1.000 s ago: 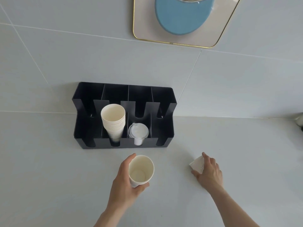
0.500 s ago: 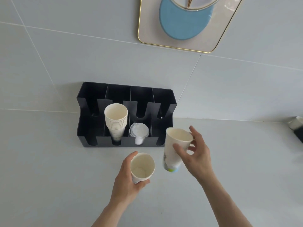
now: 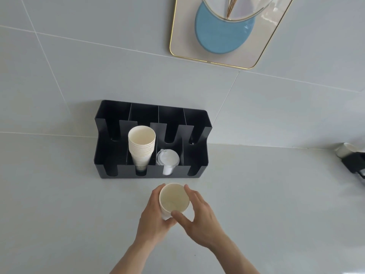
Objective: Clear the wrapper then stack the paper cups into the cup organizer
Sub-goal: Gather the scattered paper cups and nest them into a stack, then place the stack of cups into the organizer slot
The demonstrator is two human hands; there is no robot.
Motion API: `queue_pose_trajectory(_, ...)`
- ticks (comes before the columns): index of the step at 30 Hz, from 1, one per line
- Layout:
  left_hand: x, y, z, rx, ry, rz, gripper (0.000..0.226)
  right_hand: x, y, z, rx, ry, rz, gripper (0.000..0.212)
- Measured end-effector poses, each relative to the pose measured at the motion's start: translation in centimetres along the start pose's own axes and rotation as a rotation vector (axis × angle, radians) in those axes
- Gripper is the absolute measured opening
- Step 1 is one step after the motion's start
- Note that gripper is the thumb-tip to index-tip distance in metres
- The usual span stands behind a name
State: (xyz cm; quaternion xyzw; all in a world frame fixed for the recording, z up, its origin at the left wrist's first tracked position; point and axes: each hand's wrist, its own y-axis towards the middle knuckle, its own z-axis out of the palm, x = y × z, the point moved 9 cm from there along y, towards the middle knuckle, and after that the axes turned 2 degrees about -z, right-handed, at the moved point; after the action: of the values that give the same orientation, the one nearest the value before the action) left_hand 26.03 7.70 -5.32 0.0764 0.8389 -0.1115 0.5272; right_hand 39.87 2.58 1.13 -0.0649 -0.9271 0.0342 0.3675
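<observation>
Both hands hold white paper cups (image 3: 173,200), one nested inside the other, mouth up, just in front of the black cup organizer (image 3: 110,155). My left hand (image 3: 154,218) wraps the cups from the left and below. My right hand (image 3: 199,220) grips the rim from the right with thumb and fingers. The organizer stands against the wall with four slots. A stack of paper cups (image 3: 141,147) fills its second slot from the left. White plastic lids (image 3: 167,160) sit in the third slot. The outer slots look empty. No wrapper is in view.
The pale grey countertop (image 3: 59,214) meets a tiled wall behind the organizer. A gold-framed mirror (image 3: 223,32) hangs above. At the far right edge sits a black object (image 3: 353,165) with a white cup (image 3: 345,150) next to it.
My right hand picked up a cup lying on the counter at the right, carried it left and set it into the cup in my left hand. Both hands now hold the nested cups.
</observation>
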Motion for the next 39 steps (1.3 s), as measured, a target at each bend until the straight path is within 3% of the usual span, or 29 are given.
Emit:
queue_pose_trajectory(9,-0.2,0.1,-0.1,0.051,0.019,-0.027,0.090,-0.9,0.1,0.2,-0.006,0.028,0.100,0.086)
queue_pose_trajectory(14,1.7,-0.5,-1.5,0.292,0.027,-0.177,0.121,-2.0,0.5,-0.7,0.024,0.296,0.254,0.089)
queue_pose_trajectory(16,2.5,-0.6,-3.4,0.375,-0.016,-0.281,0.112,-2.6,0.7,-1.6,0.022,0.432,0.370,0.078)
queue_pose_trajectory(18,2.2,-0.5,-5.3,0.430,-0.096,-0.395,0.088,-3.2,1.0,-2.2,0.035,0.522,0.474,0.066)
queue_pose_trajectory(23,0.0,1.2,-7.3,0.388,-0.189,-0.535,0.040,-3.6,1.9,-2.1,0.119,0.575,0.615,0.034)
queue_pose_trajectory(29,-1.2,1.5,-5.4,0.375,-0.195,-0.612,0.032,-3.5,2.4,-1.0,0.166,0.538,0.656,0.019)
queue_pose_trajectory(33,-0.9,1.5,-4.7,0.350,-0.169,-0.596,0.019,-4.2,2.5,-0.4,0.179,0.526,0.656,0.023)
queue_pose_trajectory(39,-1.1,1.1,-4.7,0.338,-0.222,-0.593,0.019,-3.7,2.1,-0.6,0.166,0.507,0.642,0.024)
